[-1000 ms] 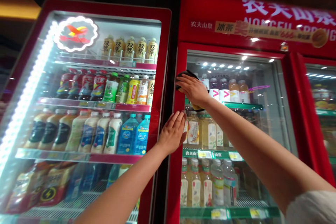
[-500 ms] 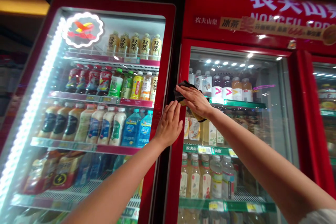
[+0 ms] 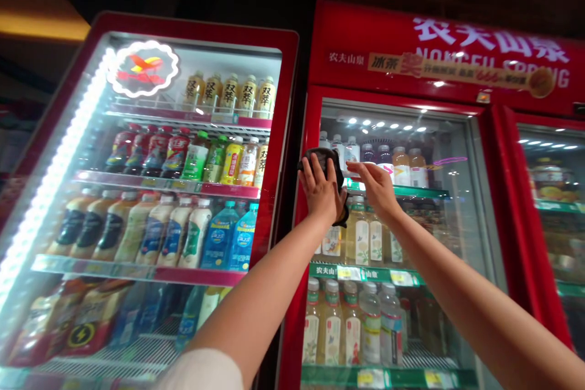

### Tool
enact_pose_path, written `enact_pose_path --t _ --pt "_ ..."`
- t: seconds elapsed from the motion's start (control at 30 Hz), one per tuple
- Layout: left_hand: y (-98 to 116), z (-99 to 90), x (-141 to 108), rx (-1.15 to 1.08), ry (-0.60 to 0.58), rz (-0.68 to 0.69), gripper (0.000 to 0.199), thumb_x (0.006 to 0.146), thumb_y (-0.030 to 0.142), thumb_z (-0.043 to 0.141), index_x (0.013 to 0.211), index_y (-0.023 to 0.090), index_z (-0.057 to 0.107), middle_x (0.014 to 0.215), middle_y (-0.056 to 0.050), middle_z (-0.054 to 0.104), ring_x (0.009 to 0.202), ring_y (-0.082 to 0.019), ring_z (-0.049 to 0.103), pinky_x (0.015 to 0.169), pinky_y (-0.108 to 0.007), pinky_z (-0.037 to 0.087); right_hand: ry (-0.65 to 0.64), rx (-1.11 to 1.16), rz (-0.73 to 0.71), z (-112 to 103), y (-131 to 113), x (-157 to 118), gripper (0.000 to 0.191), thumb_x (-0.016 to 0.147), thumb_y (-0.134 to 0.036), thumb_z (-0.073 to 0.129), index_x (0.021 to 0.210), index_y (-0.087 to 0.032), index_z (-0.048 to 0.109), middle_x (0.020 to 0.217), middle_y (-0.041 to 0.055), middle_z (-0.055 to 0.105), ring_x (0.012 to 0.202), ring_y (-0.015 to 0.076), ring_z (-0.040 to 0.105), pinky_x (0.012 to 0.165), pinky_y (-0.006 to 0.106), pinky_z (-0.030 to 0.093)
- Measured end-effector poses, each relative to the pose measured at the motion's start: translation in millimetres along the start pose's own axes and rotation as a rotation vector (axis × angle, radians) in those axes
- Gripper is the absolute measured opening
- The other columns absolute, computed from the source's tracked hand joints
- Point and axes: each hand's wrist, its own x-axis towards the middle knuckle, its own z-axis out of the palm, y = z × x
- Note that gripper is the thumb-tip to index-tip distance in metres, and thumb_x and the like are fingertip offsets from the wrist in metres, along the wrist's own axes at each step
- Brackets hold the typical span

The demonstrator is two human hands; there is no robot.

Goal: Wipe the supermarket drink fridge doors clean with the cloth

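My left hand (image 3: 321,190) lies with spread fingers on a dark cloth (image 3: 333,161), pressing it to the left edge of the right fridge's door (image 3: 299,219). A yellowish edge of the cloth hangs below the palm. Just to the right, my right hand (image 3: 375,186) is raised in front of the door glass, its fingers stretched out and nothing in them. A small gap separates it from the cloth.
A lit fridge with a red frame (image 3: 286,109) stands on the left, its shelves full of bottles (image 3: 196,158). The right fridge has a red header (image 3: 365,30) and green-edged shelves (image 3: 411,192). Another glass door (image 3: 548,225) is at the far right.
My left hand has moved up and right onto the cloth. My right hand has let go of the cloth and shifted right. The view has tilted slightly upward.
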Motion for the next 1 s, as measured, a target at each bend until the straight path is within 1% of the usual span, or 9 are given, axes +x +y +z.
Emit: enact_pose_path --t 0.13,0.27,0.33,0.4,0.53,0.6,0.8,0.9,1.0 --pt "-14 3.3 0 0.009 0.081 0.041 0.055 0.095 0.029 0.058 0.148 0.018 0.051 0.169 -0.019 0.023 0.157 -0.043 0.012 0.124 -0.068 0.02 -0.039 -0.285 -0.127 -35 -8 -24 0.04 0.095 -0.055 0.056 0.103 -0.024 0.079 0.109 0.0093 0.08 0.103 0.0268 0.075 0.09 0.046 0.06" --pt "-29 10.9 -36 0.02 0.163 0.106 0.052 0.095 0.028 0.056 0.147 0.019 0.052 0.168 -0.019 0.026 0.157 -0.043 0.015 0.121 -0.071 0.026 -0.177 -0.637 -0.294 -68 -18 -51 0.031 0.099 -0.039 0.052 0.096 -0.026 0.08 0.111 0.0075 0.079 0.101 0.0263 0.074 0.09 0.048 0.06" --pt "-33 14.1 -43 0.03 0.173 0.163 0.056 0.094 0.029 0.059 0.148 0.02 0.05 0.169 -0.018 0.025 0.157 -0.043 0.013 0.121 -0.071 0.025 -0.228 -0.758 -0.369 -79 -21 -59 0.031 0.099 -0.035 0.051 0.093 -0.027 0.08 0.112 0.0065 0.079 0.103 0.0267 0.073 0.089 0.048 0.061" --pt "-32 15.5 -33 0.034 0.184 0.178 0.059 0.093 0.032 0.061 0.149 0.02 0.049 0.169 -0.018 0.024 0.157 -0.043 0.011 0.121 -0.072 0.024 -0.265 -0.841 -0.426 -87 -24 -60 0.031 0.1 -0.033 0.05 0.092 -0.027 0.08 0.113 0.0061 0.079 0.106 0.027 0.072 0.089 0.048 0.061" --pt "-25 14.3 10 0.021 0.238 0.105 0.059 0.093 0.039 0.06 0.147 0.017 0.05 0.169 -0.02 0.023 0.156 -0.046 0.013 0.12 -0.074 0.022 -0.273 -0.934 -0.477 -96 -26 -54 0.031 0.099 -0.029 0.05 0.095 -0.026 0.08 0.116 0.007 0.078 0.109 0.0282 0.072 0.09 0.049 0.062" --pt "-24 13.3 14 0.023 0.246 0.098 0.057 0.094 0.037 0.058 0.147 0.017 0.051 0.169 -0.019 0.024 0.156 -0.045 0.013 0.121 -0.072 0.023 -0.269 -0.967 -0.483 -103 -23 -54 0.031 0.099 -0.028 0.05 0.097 -0.025 0.081 0.117 0.0073 0.078 0.108 0.0288 0.072 0.09 0.051 0.062" --pt "-35 8.0 -40 0.088 0.076 0.33 0.056 0.093 0.033 0.059 0.147 0.021 0.053 0.169 -0.015 0.027 0.157 -0.04 0.016 0.124 -0.066 0.022 -0.316 -1.023 -0.488 -134 -4 -66 0.029 0.098 -0.026 0.051 0.101 -0.023 0.08 0.124 0.0069 0.076 0.115 0.031 0.07 0.094 0.053 0.06" --pt "-23 9.3 -29 0.102 0.065 0.297 0.057 0.091 0.032 0.061 0.147 0.02 0.054 0.169 -0.016 0.026 0.157 -0.042 0.016 0.125 -0.067 0.02 -0.289 -1.035 -0.479 -145 -2 -63 0.031 0.099 -0.028 0.049 0.098 -0.024 0.08 0.122 0.0072 0.076 0.113 0.0305 0.071 0.092 0.053 0.062" --pt "8 19.7 1 0.086 0.117 0.172 0.058 0.093 0.035 0.059 0.147 0.017 0.053 0.168 -0.018 0.027 0.157 -0.044 0.016 0.124 -0.07 0.017 -0.239 -1.02 -0.462 -150 -4 -55 0.033 0.1 -0.03 0.048 0.096 -0.025 0.08 0.119 0.0065 0.077 0.11 0.0297 0.071 0.089 0.051 0.062"
